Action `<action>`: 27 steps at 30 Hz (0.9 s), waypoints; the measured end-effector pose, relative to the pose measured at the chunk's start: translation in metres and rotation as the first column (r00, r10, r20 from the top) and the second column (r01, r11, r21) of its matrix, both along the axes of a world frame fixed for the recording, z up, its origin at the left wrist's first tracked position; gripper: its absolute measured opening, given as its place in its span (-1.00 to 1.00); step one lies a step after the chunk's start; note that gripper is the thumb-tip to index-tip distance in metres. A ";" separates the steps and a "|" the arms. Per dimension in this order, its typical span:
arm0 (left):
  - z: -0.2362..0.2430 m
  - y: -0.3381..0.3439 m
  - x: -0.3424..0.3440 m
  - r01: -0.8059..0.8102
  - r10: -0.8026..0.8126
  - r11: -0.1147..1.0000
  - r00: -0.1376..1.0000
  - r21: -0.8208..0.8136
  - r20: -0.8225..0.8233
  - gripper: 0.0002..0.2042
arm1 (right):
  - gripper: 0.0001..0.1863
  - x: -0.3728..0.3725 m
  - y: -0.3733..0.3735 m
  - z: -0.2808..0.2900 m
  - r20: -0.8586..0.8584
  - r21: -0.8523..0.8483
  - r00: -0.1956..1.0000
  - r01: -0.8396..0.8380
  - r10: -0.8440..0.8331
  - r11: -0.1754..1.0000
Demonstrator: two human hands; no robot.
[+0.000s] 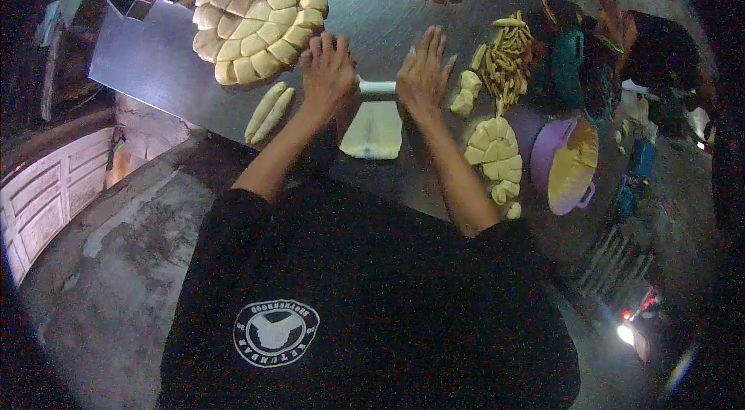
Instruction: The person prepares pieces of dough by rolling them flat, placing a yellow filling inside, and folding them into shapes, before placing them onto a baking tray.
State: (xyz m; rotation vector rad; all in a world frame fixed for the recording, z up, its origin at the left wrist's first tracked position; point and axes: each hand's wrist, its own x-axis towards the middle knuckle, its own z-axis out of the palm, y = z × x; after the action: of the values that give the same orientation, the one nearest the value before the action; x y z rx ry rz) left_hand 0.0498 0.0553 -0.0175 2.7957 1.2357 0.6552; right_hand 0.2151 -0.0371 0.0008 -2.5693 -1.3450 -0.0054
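Two dough logs [265, 112] left of rolling pin [378, 88]; purple basin [548, 155] right.

- Left hand [329, 72]: back uppermost, fingers [327, 45] directed away from the body and slightly bent.
- Right hand [423, 76]: back uppermost, its fingers extended nearly straight.
- Forearms [465, 165]: bare, reaching forward, converging toward the wrists [317, 111]; hands apart, roughly level.

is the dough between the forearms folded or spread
Spread: the dough lies on the table as one smooth, four-sided sheet near the white bar, with no fold showing.
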 end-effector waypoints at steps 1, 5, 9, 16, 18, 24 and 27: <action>-0.002 0.010 0.008 -0.018 0.017 0.999 1.000 0.035 0.006 -0.64 | -0.37 0.006 0.012 0.002 -0.001 -0.007 1.000 0.029 -0.029 1.000; -0.012 0.047 0.033 -0.047 0.036 0.985 0.997 0.167 0.070 -0.64 | -0.37 0.025 0.044 -0.007 0.066 0.053 0.993 0.097 -0.101 0.994; 0.031 0.066 0.049 0.024 0.036 0.991 0.905 -0.135 0.424 -0.66 | -0.47 0.050 0.067 0.024 -0.207 0.144 0.978 0.054 -0.023 0.988; 0.029 -0.038 -0.054 0.549 -0.192 0.677 0.775 -0.490 0.602 -0.70 | -0.65 0.016 -0.020 0.018 -0.105 0.097 0.933 -0.335 0.344 0.937; 0.021 -0.063 -0.067 0.569 -0.309 0.593 0.814 -0.570 0.491 -0.65 | -0.64 0.031 -0.039 0.016 0.014 0.163 0.968 -0.248 0.249 0.955; 0.019 -0.096 -0.072 0.583 -0.530 0.643 0.807 -0.497 0.261 -0.57 | -0.70 0.004 -0.110 0.023 -0.380 0.428 0.853 -0.182 0.359 0.885; 0.016 -0.113 -0.070 0.471 -0.471 0.757 0.874 -0.452 0.121 -0.61 | -0.75 -0.039 -0.153 0.026 -0.353 0.339 0.839 -0.298 0.414 0.892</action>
State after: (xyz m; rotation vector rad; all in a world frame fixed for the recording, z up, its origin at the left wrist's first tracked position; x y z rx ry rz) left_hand -0.0207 -0.0573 -0.0019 2.5141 0.5276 0.2663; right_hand 0.1757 -0.1902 0.0263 -1.9126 -1.5046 0.3796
